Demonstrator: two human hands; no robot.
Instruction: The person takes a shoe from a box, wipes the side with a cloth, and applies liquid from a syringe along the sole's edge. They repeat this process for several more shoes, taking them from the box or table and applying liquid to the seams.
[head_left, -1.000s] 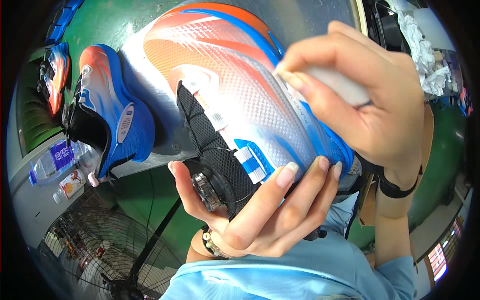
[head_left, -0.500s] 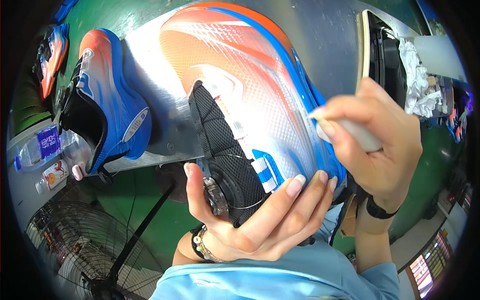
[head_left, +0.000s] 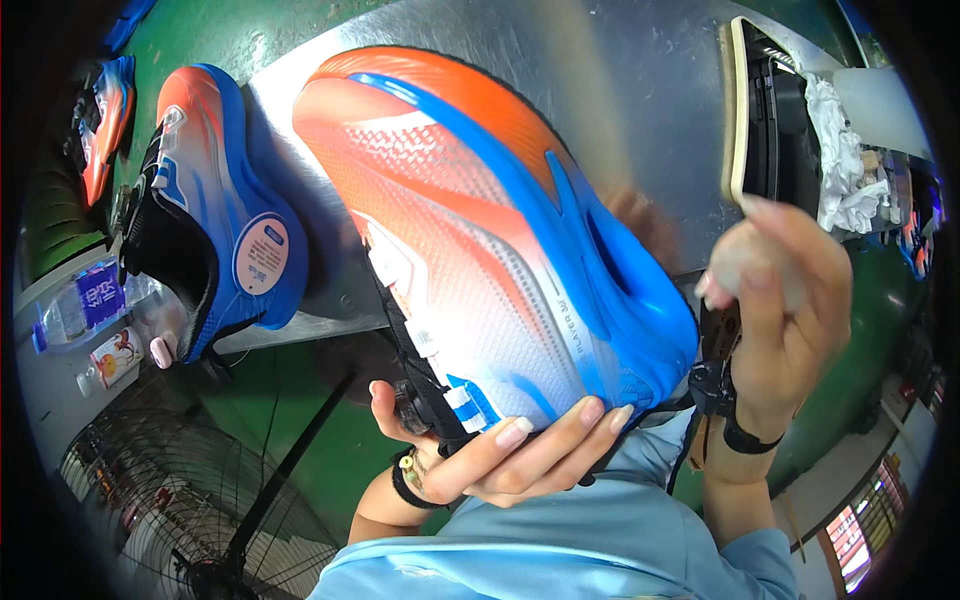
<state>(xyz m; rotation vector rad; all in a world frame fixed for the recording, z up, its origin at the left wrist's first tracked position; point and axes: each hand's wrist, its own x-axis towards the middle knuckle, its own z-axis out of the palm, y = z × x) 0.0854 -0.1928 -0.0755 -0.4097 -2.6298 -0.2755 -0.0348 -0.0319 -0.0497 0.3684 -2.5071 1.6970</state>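
A large orange, white and blue sneaker (head_left: 480, 240) is tilted in front of me, its side and blue midsole facing up. My left hand (head_left: 520, 455) grips it at the collar, fingers over the white side and thumb near a round dial (head_left: 410, 408) by the black tongue. Off to the right, apart from the sneaker, my right hand (head_left: 785, 310) is closed around a small whitish lump (head_left: 745, 262), blurred by motion, perhaps an eraser block. A matching sneaker (head_left: 225, 210) with a round hang tag (head_left: 262, 255) stands at the left.
The shoes are over a metal worktop (head_left: 650, 90). At its right lies a black tray with a pale rim (head_left: 738, 120), beside crumpled white paper (head_left: 838, 160). A plastic bottle (head_left: 80, 305) stands at the left, above a floor fan (head_left: 200, 500). Another sneaker (head_left: 108, 130) lies far left.
My right hand has lifted off the sneaker's side and moved right with the whitish lump. My left hand has rolled the sneaker, exposing more of its midsole, and shifted slightly left.
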